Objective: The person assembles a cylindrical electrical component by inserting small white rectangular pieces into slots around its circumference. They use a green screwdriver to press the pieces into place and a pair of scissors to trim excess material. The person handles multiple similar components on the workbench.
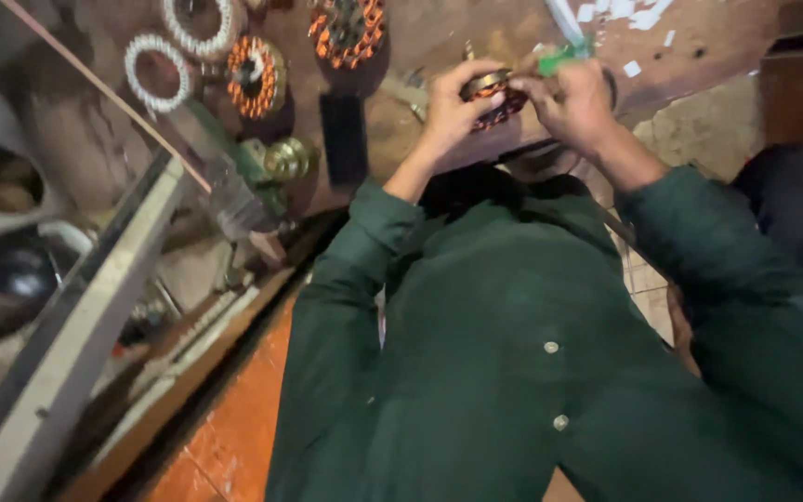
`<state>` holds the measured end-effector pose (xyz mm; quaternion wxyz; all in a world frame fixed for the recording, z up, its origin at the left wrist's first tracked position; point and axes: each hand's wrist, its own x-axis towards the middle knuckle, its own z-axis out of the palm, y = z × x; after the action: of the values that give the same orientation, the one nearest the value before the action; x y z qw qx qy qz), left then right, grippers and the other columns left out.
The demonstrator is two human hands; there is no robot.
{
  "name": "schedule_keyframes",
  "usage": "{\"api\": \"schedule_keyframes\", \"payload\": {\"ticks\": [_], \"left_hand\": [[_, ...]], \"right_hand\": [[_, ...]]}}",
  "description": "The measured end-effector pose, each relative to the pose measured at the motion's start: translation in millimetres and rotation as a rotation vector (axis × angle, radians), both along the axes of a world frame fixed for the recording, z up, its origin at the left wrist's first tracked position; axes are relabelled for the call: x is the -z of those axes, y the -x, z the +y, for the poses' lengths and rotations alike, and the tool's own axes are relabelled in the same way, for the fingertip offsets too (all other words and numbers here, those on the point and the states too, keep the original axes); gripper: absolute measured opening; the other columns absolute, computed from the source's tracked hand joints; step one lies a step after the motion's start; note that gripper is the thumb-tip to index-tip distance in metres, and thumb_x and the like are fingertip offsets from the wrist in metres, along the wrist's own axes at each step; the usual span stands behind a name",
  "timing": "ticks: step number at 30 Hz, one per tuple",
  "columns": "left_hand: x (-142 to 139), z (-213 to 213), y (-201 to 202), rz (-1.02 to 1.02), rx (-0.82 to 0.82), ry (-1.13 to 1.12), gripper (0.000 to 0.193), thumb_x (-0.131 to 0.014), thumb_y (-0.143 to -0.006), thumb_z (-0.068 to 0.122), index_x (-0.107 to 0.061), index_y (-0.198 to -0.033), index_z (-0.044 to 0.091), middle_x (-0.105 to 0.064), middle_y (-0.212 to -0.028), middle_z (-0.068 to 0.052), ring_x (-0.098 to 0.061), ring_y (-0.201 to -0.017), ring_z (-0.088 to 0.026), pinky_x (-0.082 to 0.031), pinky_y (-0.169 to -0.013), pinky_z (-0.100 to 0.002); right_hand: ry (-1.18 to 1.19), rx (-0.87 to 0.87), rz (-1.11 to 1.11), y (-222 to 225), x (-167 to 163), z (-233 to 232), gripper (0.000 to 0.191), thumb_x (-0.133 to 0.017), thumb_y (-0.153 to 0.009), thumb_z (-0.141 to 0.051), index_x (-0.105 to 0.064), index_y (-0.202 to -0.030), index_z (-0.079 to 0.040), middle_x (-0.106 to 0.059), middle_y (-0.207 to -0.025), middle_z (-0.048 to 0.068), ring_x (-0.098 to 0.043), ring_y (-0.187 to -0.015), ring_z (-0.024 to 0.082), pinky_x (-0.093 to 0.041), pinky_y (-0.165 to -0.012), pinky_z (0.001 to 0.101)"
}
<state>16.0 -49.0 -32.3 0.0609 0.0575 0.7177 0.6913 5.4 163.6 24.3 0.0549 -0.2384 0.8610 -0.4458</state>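
Copper-wound motor stator (492, 99): gripped at left rim by left hand (451, 110), steadied by right hand (573, 102) closed around a green-handled tool (559, 58); held over brown workbench (439, 37), near three other stators (255, 74)

Motor repair workshop: copper-wound stators (255, 76) and white winding rings (155, 72) strewn on worn wooden bench (439, 37), bench vise (248, 191), scrap clutter

Both green-sleeved arms reaching forward, left hand (453, 112) and right hand (573, 102) close together, fingers curled inward
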Motion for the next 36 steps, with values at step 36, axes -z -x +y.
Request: {"api": "schedule_keyframes", "payload": {"ticks": [36], "left_hand": [[-39, 15, -3, 0.116, 0.036, 0.358, 0.043, -0.081, -0.086, 0.014, -0.070, -0.124, -0.001, -0.071, -0.123, -0.017, -0.066, -0.113, -0.026, -0.050, -0.102, -0.037]], "right_hand": [[0.034, 0.487, 0.079, 57, -59, 39, 0.018, -0.058, -0.101, -0.018, -0.071, -0.106, -0.007, -0.071, -0.098, 0.019, -0.068, -0.088, 0.037, -0.054, -0.075, 0.0475]]}}
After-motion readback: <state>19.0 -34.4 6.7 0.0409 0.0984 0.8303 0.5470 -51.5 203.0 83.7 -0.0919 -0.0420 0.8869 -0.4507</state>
